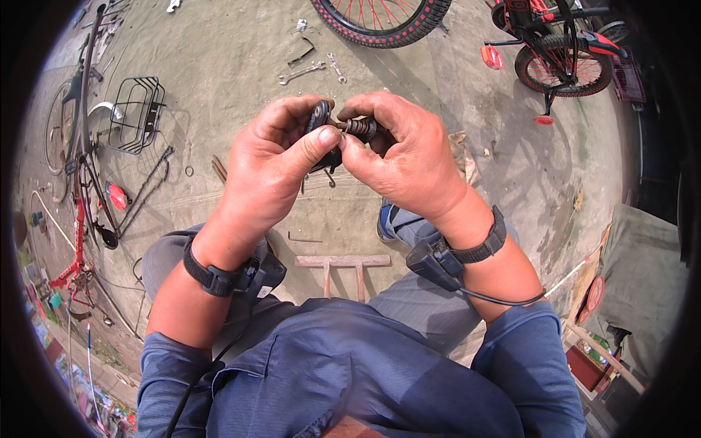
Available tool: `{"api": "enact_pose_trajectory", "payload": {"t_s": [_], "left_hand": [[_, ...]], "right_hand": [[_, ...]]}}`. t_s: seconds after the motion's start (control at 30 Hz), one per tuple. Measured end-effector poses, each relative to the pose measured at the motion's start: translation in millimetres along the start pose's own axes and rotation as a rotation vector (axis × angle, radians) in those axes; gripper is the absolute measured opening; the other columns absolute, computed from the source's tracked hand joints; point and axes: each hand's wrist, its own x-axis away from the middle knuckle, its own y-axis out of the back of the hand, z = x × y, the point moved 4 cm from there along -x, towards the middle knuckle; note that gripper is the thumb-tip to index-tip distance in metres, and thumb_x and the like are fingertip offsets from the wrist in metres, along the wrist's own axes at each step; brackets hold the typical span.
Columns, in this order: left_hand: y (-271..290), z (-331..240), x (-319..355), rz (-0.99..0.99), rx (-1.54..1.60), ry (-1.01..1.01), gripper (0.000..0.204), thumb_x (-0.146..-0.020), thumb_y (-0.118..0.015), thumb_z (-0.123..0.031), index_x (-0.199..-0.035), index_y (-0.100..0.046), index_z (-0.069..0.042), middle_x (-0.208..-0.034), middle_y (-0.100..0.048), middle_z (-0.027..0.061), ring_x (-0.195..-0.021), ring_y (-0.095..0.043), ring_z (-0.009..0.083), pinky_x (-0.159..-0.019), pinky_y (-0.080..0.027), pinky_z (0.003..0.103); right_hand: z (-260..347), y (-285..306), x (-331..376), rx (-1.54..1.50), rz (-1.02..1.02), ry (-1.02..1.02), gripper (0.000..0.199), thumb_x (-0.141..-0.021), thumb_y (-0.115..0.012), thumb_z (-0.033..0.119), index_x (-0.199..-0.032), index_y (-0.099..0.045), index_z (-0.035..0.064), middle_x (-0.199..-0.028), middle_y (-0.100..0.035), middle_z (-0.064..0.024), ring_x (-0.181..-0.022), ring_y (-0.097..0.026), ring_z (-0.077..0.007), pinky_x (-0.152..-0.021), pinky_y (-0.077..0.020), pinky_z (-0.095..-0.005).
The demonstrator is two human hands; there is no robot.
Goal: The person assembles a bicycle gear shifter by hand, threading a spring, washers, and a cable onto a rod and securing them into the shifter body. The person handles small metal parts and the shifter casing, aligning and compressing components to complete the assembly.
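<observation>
Both of my hands meet in front of me, above the ground. My left hand (266, 164) is closed on a black metal part (319, 117) with a round fitting at its top; more of it shows below my thumb. My right hand (409, 157) pinches a small dark piece with a coil spring (360, 128) round it, close against the black part. The thumbs almost touch. My fingers hide much of both pieces, and whether they are joined I cannot tell. A thin hooked bit (331, 179) hangs below them.
Beyond my hands lie an open-end wrench (302, 73) and a smaller wrench (336, 68). A black wire basket (137, 117) and a chain (148, 186) are at left, near a red bicycle frame (77, 248). A bicycle wheel (380, 38) and red bicycle (558, 62) stand farther off.
</observation>
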Motion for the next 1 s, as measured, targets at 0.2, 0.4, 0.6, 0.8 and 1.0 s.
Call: {"api": "enact_pose_trajectory", "payload": {"t_s": [0.2, 0.4, 0.6, 0.8, 1.0], "left_hand": [[-2.9, -3.3, 4.0, -0.024, -0.014, -0.01, 0.03, -0.093, -0.071, -0.006, -0.12, -0.06, 0.001, -0.105, -0.067, 0.0041, -0.095, -0.064, 0.0096, -0.084, -0.054, 0.025], [-4.8, -3.7, 6.4, -0.053, -0.096, -0.069, 0.029, -0.092, -0.073, -0.008, -0.117, -0.061, 0.001, -0.102, -0.066, 0.003, -0.091, -0.061, 0.0079, -0.081, -0.052, 0.024], [-4.4, -5.6, 8.4, -0.035, -0.143, -0.103, 0.03, -0.092, -0.072, -0.005, -0.119, -0.06, 0.0, -0.103, -0.066, 0.0023, -0.094, -0.063, 0.009, -0.085, -0.051, 0.025], [-4.0, -7.5, 9.7, -0.048, -0.179, -0.125, 0.029, -0.092, -0.073, -0.008, -0.116, -0.061, 0.001, -0.102, -0.066, 0.0025, -0.091, -0.06, 0.0077, -0.08, -0.051, 0.024], [-3.1, -8.7, 10.8, -0.054, -0.155, -0.12, 0.029, -0.092, -0.072, -0.007, -0.118, -0.061, 0.001, -0.103, -0.066, 0.0021, -0.092, -0.059, 0.0074, -0.08, -0.05, 0.024]], "right_hand": [[3.4, -1.1, -3.6, 0.131, -0.105, 0.165, 0.023, -0.074, -0.074, 0.014, -0.093, -0.064, 0.0059, -0.08, -0.064, -0.0113, -0.069, -0.064, -0.03, -0.061, -0.0528, -0.0373], [1.5, -4.2, -2.6, 0.236, -0.115, 0.153, 0.024, -0.074, -0.073, 0.014, -0.096, -0.064, 0.0067, -0.084, -0.063, -0.0106, -0.07, -0.064, -0.03, -0.061, -0.0529, -0.0382], [0.7, -5.7, -3.3, 0.261, -0.103, 0.17, 0.028, -0.075, -0.073, 0.017, -0.1, -0.064, 0.0071, -0.086, -0.063, -0.0099, -0.072, -0.065, -0.0299, -0.062, -0.0531, -0.0382], [2.9, -3.4, -1.9, 0.27, -0.093, 0.186, 0.031, -0.075, -0.075, 0.017, -0.101, -0.063, 0.0067, -0.086, -0.063, -0.0097, -0.071, -0.065, -0.0287, -0.061, -0.0528, -0.037], [2.6, -2.9, -2.2, 0.212, -0.097, 0.165, 0.034, -0.074, -0.076, 0.017, -0.103, -0.064, 0.0056, -0.087, -0.063, -0.0101, -0.068, -0.064, -0.0263, -0.059, -0.0521, -0.0346]]}}
